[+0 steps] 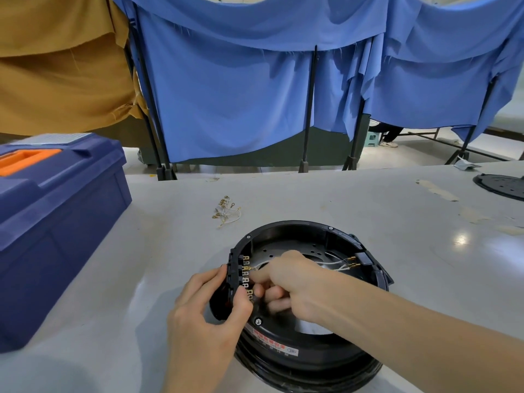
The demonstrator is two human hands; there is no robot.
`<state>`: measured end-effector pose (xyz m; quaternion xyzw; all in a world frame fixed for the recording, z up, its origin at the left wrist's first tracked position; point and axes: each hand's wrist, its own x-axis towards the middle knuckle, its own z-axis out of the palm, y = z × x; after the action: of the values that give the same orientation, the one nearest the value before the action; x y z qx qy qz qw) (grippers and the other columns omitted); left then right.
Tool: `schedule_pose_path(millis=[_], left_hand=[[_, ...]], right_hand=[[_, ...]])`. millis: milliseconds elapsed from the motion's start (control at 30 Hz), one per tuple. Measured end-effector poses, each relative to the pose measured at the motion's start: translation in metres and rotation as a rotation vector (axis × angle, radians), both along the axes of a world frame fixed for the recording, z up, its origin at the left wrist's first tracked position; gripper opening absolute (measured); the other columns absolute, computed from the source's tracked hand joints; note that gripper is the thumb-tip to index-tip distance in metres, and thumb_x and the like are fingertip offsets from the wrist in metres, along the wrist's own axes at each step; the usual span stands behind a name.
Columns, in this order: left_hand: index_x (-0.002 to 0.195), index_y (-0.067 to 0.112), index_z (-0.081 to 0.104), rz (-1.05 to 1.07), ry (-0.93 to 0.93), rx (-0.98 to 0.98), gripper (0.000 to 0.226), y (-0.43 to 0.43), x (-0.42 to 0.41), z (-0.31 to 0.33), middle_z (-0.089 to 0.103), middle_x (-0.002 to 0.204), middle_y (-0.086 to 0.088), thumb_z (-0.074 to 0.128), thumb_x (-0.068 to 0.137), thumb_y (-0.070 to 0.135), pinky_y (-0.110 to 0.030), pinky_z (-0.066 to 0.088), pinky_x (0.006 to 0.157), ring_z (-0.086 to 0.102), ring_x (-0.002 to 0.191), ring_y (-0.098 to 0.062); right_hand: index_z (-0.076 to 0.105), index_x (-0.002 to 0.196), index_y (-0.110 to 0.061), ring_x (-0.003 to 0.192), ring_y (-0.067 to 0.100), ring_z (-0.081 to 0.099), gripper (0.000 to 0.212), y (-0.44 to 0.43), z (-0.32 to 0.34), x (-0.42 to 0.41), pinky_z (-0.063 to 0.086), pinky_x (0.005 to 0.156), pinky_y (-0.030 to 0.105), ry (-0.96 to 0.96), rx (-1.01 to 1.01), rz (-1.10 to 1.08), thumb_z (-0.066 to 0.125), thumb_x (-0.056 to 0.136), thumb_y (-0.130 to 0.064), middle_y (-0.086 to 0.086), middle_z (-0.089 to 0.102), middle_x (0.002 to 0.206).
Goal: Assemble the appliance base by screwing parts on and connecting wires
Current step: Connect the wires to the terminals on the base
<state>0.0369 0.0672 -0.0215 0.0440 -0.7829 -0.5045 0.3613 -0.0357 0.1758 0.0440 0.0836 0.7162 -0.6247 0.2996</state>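
The appliance base [312, 364] lies open side up on the near part of the table [368, 205]. The left hand [209, 316] clamps the terminal block [246, 275] at the base's left rim, and the right hand [295, 282], fingers curled, seems to pinch the end of one of the white wires [334, 262] against the brass tabs, though the connector itself is hidden. The tabs sit close together, so the end could slide onto the wrong one or seat only halfway, and a hard push could bend a tab if the left grip slackens.
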Motion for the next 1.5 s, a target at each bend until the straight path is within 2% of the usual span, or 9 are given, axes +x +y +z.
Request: schedule_pose_path(millis=[133,300,433,567,833,1000,1133,1267,1500], left_hand=[[0.106,0.019,0.074,0.035,-0.016,-0.034,0.06,-0.001,0.001,0.0,0.067,0.103,0.012,0.055,0.064,0.057,-0.035,0.047,0.094,0.062,0.101,-0.01],[0.11,0.028,0.071,-0.013,-0.071,0.007,0.056,-0.004,-0.002,0.002,0.066,0.108,0.019,0.059,0.065,0.058,-0.029,0.044,0.098,0.059,0.108,-0.006],[0.119,0.032,0.067,-0.089,-0.128,0.064,0.04,-0.012,-0.014,0.003,0.065,0.113,0.029,0.076,0.082,0.021,-0.002,0.039,0.092,0.055,0.11,0.013],[0.115,0.038,0.066,-0.155,-0.218,0.117,0.044,-0.018,-0.022,0.005,0.068,0.104,0.032,0.074,0.081,0.014,-0.002,0.044,0.086,0.059,0.102,0.016],[0.072,0.026,0.079,-0.111,-0.149,0.226,0.004,-0.042,-0.048,0.019,0.075,0.075,0.008,0.079,0.076,0.025,-0.012,0.048,0.071,0.068,0.074,-0.001],[0.071,0.024,0.076,-0.045,-0.265,0.169,0.016,-0.067,-0.098,0.016,0.074,0.069,0.007,0.072,0.085,0.016,-0.016,0.044,0.069,0.069,0.069,-0.003],[0.087,0.029,0.074,-0.028,-0.34,0.021,0.018,-0.086,-0.133,0.002,0.072,0.083,0.009,0.073,0.084,0.011,-0.007,0.045,0.07,0.065,0.079,-0.007],[0.126,0.026,0.064,-0.019,-0.45,-0.259,0.037,-0.089,-0.163,-0.004,0.056,0.117,-0.004,0.068,0.09,0.02,-0.028,0.04,0.097,0.053,0.108,-0.02],[0.121,0.03,0.067,-0.064,-0.5,-0.443,0.027,-0.083,-0.199,-0.004,0.036,0.153,0.014,0.056,0.098,0.022,-0.025,0.009,0.098,0.015,0.147,-0.008]], right_hand=[[0.057,0.085,0.007,0.027,0.009,0.025,0.013,0.015,0.007,0.006,0.018,0.032,0.014,0.086,0.034,0.021,0.05,0.095,0.002,0.014,0.053,0.049],[0.07,0.084,-0.004,0.033,0.015,0.048,0.02,0.043,0.013,-0.01,0.033,0.035,0.02,0.566,0.175,0.019,0.058,0.096,-0.013,0.006,0.063,0.049],[0.072,0.099,-0.028,0.099,0.015,0.061,0.016,0.061,0.008,-0.041,0.045,0.088,0.031,1.143,0.78,0.059,0.058,0.095,-0.033,-0.01,0.072,0.099],[0.053,0.138,-0.036,0.137,0.021,0.037,0.037,0.056,-0.005,-0.061,0.028,0.111,0.048,1.012,0.834,0.36,0.049,0.101,-0.032,-0.011,0.045,0.148],[0.049,0.14,-0.038,0.133,0.023,0.038,0.038,0.044,-0.007,-0.071,0.03,0.103,0.048,0.951,0.854,0.444,0.044,0.103,-0.029,-0.01,0.041,0.147],[0.053,0.136,-0.037,0.131,0.022,0.041,0.038,0.047,-0.001,-0.075,0.032,0.107,0.049,0.918,0.791,0.46,0.047,0.101,-0.024,-0.01,0.045,0.142],[0.062,0.128,-0.031,0.127,0.021,0.048,0.033,0.049,0.006,-0.081,0.035,0.109,0.046,0.892,0.715,0.462,0.052,0.099,-0.018,-0.009,0.055,0.134],[0.067,0.119,-0.028,0.118,0.024,0.055,0.026,0.047,0.012,-0.085,0.042,0.104,0.043,0.87,0.709,0.46,0.053,0.098,-0.02,-0.004,0.062,0.126],[0.068,0.112,-0.025,0.116,0.024,0.053,0.025,0.041,0.004,-0.088,0.04,0.103,0.048,0.906,0.716,0.416,0.051,0.097,-0.014,-0.017,0.057,0.105]])
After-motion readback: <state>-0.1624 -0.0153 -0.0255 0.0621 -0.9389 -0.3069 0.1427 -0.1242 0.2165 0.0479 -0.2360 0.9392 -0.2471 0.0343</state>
